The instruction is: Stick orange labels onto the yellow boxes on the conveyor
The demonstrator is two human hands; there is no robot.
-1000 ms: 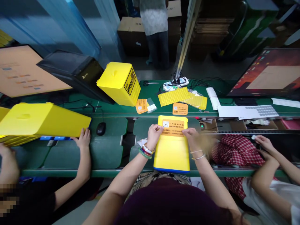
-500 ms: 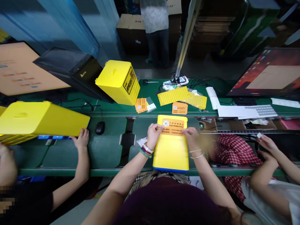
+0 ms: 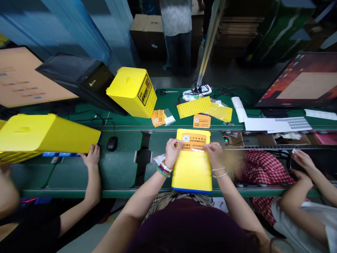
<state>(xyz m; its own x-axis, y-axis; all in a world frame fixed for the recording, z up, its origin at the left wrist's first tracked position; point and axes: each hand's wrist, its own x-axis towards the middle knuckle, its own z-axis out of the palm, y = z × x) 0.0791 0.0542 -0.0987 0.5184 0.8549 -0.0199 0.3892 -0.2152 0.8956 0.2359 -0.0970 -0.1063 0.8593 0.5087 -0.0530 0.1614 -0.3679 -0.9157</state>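
An orange sticker (image 3: 194, 142) with a QR code and printed numbers lies across the upper part of a yellow box (image 3: 192, 172), whose near edge is blue. My left hand (image 3: 173, 150) pinches the sticker's left edge between thumb and finger. At its lower right edge, my right hand (image 3: 213, 153) has its fingertips closed on it. The box lies on the green conveyor in front of me. Beyond it sits a stack of orange stickers (image 3: 202, 121), beside yellow dotted sheets (image 3: 195, 106).
Left of centre stands another yellow box (image 3: 131, 92) with a black label, near a mouse (image 3: 112, 143) and scissors (image 3: 168, 92). A co-worker's hand (image 3: 92, 154) touches a yellow box (image 3: 50, 131) at left. Another co-worker's hands (image 3: 302, 160) are at right.
My right hand has shifted slightly inward over the sticker's lower right part. My left hand and the box hold nearly the same place.
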